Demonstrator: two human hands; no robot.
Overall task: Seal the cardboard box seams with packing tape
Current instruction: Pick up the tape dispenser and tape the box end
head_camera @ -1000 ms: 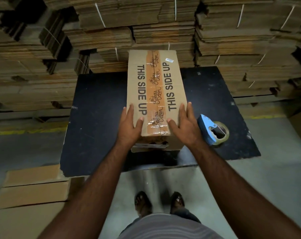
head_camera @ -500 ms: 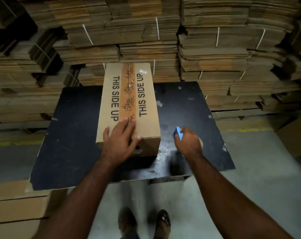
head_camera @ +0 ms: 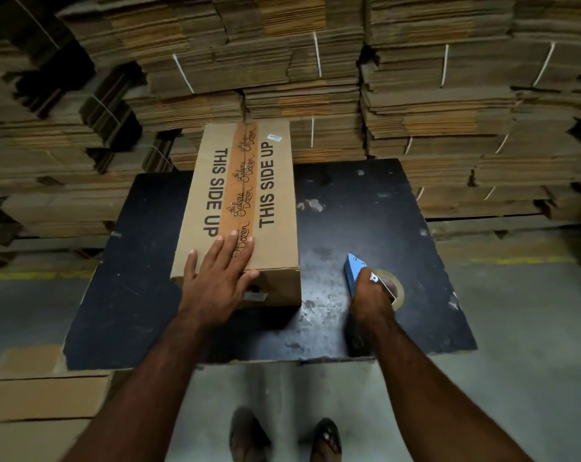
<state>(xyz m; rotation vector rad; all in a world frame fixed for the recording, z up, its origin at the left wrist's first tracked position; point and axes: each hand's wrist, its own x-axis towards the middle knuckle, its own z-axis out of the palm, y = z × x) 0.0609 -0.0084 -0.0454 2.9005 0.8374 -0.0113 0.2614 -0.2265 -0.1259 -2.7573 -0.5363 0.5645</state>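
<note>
A closed cardboard box [head_camera: 275, 181] printed "THIS SIDE UP" lies lengthwise on the black table [head_camera: 375, 208], left of centre. A strip of brown printed tape [head_camera: 240, 181] runs along its top seam. My left hand [head_camera: 217, 275] rests flat on the near end of the box top, fingers straight and spread over the tape. To the right, on the table, my right hand [head_camera: 370, 295] grips the handle of a blue tape dispenser [head_camera: 354, 266]. Its brown tape roll [head_camera: 394, 288] shows partly behind my fingers.
Tall bundles of flattened cardboard [head_camera: 432, 95] tied with white straps fill the whole back, just beyond the table. Flat cardboard sheets [head_camera: 42, 395] lie on the floor at the lower left. Grey concrete floor [head_camera: 515, 328] lies to the right, and my feet [head_camera: 282, 435] stand below the table's near edge.
My right hand left the box, reached right and took hold of the tape dispenser. My left hand shifted onto the taped seam at the near end. The box sits further left in view.
</note>
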